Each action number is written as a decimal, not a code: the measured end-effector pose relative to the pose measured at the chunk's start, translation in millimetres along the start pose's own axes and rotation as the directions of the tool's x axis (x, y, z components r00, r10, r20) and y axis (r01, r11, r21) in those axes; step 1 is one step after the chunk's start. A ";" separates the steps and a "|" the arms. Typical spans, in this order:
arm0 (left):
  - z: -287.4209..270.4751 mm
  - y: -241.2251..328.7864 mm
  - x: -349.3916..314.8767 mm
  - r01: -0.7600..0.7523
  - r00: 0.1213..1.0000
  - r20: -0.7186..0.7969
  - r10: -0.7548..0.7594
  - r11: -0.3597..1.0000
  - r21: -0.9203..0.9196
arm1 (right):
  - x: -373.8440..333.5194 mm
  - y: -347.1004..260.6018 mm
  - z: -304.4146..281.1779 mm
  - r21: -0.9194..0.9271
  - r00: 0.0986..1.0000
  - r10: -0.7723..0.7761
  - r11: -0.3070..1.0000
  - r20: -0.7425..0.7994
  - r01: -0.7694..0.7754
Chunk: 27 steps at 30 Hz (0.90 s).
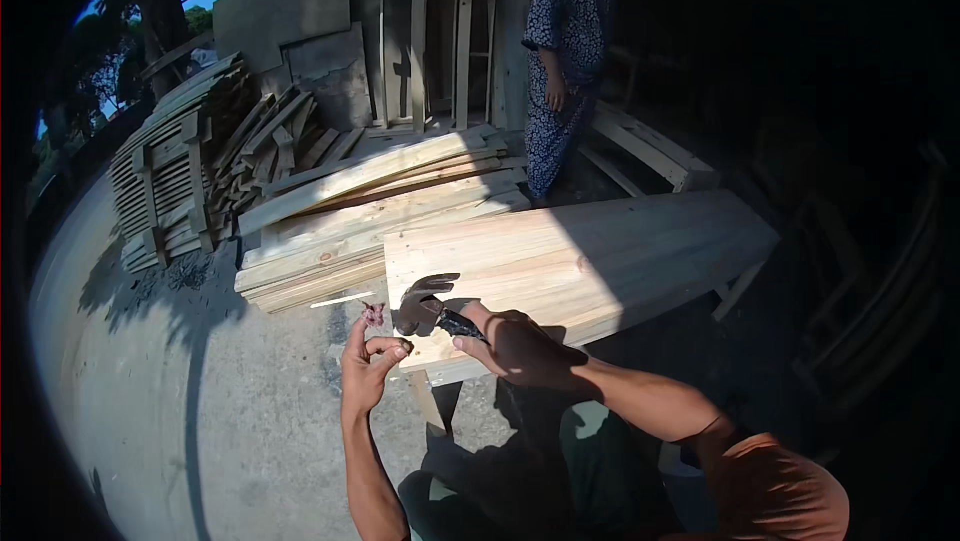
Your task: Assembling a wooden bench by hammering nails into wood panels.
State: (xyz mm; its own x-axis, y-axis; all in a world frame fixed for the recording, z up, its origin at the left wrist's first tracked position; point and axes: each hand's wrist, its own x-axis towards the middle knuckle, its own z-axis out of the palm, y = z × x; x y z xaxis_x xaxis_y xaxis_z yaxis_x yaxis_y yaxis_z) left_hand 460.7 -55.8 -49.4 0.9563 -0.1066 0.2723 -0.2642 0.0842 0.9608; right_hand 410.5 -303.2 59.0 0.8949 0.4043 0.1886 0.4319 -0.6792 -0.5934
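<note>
In my right hand point(515, 346) is a claw hammer point(418, 309), gripped by its black handle. Its dark metal head is over the near left corner of a pale wooden tabletop point(570, 256). My left hand point(365, 371) is beside that corner, with the thumb and a finger pinched together at the board's edge. Something small and dark shows at those fingertips, too small to name. By the raised finger of the same hand is a small crumpled pinkish thing point(373, 314); whether the finger holds it I cannot tell.
Long planks point(380, 201) lie stacked beyond the tabletop. A tall pile of slats point(170, 161) stands at the far left, with wooden frames point(418, 56) against the back wall. Behind the tabletop stands a person point(570, 61) in a patterned garment. Deep shadow covers the right side.
</note>
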 end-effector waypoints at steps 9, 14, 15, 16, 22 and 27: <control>-0.2 16.0 -7.4 -0.015 1.000 0.026 0.015 0.999 0.028 | -18.1 -15.3 -8.0 -0.006 0.985 -0.086 0.996 -0.147 0.086; -6.6 15.1 2.8 0.006 0.998 0.059 -0.012 0.996 0.094 | 7.7 -19.9 -10.2 0.002 0.999 -0.004 1.000 -0.032 0.004; 2.1 13.7 12.0 0.014 0.997 0.071 -0.018 0.998 0.059 | 9.3 -17.8 -16.1 -0.010 0.999 0.034 0.999 -0.021 -0.035; 4.5 19.6 17.2 -0.033 0.992 0.125 0.030 0.999 0.024 | 11.7 -16.7 -22.9 -0.034 0.999 0.039 0.999 -0.025 -0.040; -6.6 26.3 15.2 0.019 0.993 0.116 -0.026 0.998 0.061 | 23.2 -23.1 -17.3 -0.049 0.993 -0.076 0.996 -0.095 0.071; -8.7 24.5 5.1 0.022 0.995 0.095 -0.029 0.997 0.073 | 17.7 -29.8 -8.4 -0.127 0.998 -0.052 0.991 -0.023 0.048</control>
State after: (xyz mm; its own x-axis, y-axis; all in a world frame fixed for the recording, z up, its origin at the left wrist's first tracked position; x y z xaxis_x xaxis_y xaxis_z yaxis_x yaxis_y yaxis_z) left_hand 460.1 -45.7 -24.9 0.9473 -0.2030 0.2477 -0.2512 0.0089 0.9679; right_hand 414.4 -280.9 86.6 0.8737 0.4246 0.2373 0.4855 -0.7312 -0.4792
